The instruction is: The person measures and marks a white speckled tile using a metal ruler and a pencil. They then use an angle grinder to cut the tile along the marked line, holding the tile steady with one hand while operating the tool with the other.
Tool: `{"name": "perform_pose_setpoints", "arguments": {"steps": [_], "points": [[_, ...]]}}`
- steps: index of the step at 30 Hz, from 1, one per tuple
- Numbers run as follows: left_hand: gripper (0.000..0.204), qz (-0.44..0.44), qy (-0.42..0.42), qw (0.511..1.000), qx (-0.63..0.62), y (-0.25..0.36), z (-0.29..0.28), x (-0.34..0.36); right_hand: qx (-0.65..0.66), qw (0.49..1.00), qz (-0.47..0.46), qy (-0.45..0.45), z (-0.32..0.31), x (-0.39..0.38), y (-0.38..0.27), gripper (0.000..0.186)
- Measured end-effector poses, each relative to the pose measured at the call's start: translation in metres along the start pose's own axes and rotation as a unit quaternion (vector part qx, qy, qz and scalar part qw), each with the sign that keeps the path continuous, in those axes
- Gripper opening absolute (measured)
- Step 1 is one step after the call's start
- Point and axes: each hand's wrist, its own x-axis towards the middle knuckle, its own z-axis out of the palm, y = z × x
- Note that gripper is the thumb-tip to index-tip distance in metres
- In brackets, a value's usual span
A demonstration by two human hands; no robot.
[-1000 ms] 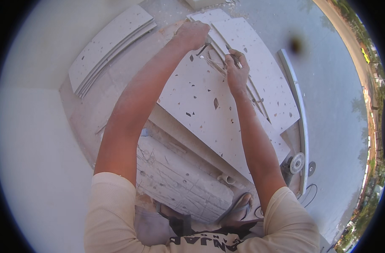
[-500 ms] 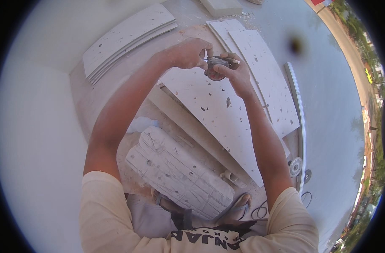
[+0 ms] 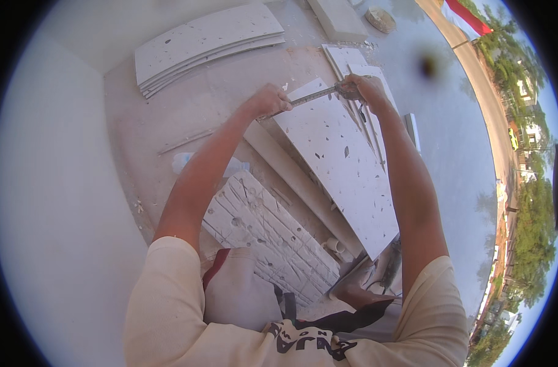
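Metal ruler (image 3: 312, 96) gripped between left hand (image 3: 268, 101), right hand (image 3: 363, 90), above white tile (image 3: 340, 159)

Shirt: my cream short-sleeved T-shirt, dark lettering across the chest.
Sleeves: mine end above the elbow, leaving both forearms bare.
Left grip (image 3: 268, 101): bare, no glove.
Right grip (image 3: 365, 90): bare, no glove.
Legs: my pale dusty trousers.
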Motion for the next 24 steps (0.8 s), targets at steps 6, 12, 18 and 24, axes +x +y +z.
{"name": "perform_pose_setpoints", "arguments": {"steps": [6,12,18,24], "points": [[0.025,-0.04,0.027,0.996,0.075,-0.009,-0.004,0.035,0.049,0.999,0.013,0.02,0.008,0.075,0.024,0.022],[0.026,-0.056,-0.031,0.985,0.16,0.001,0.0,0.054,-0.004,0.999,-0.027,0.027,0.015,0.136,0.061,0.038],[0.03,-0.079,-0.038,0.985,0.152,0.006,0.008,0.083,0.029,1.0,-0.004,0.005,0.025,0.167,0.07,0.037],[0.028,-0.024,0.033,0.992,0.118,0.013,0.037,0.132,0.039,0.999,-0.005,-0.031,0.03,0.159,0.053,0.033]]}}
